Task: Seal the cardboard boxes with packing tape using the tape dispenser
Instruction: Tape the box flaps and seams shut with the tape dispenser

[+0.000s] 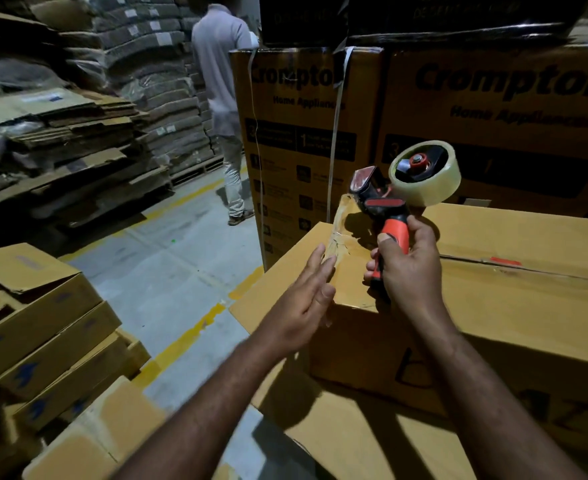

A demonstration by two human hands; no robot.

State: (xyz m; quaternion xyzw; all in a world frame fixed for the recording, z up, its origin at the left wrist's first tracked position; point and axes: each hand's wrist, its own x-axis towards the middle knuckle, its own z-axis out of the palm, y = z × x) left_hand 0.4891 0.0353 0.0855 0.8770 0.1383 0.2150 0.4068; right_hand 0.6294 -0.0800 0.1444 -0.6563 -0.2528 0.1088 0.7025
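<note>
Right hand (408, 268) grips tape dispenser (394, 202); left hand (306, 296) flat, fingers straight, smoothing tape (337, 233) on box (493, 306) corner; press firmly before pulling along seam.

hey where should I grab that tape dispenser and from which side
Grip the tape dispenser by its orange handle, coming from the near end as the right hand does. The handle sticks out toward the person, while the tape roll and the cutter head sit at the far end.

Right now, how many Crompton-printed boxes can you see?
2. The left Crompton box, strapped, stands beyond the taped box; the right Crompton box sits beside it, cut by the frame edge. Others may be hidden behind.
</note>
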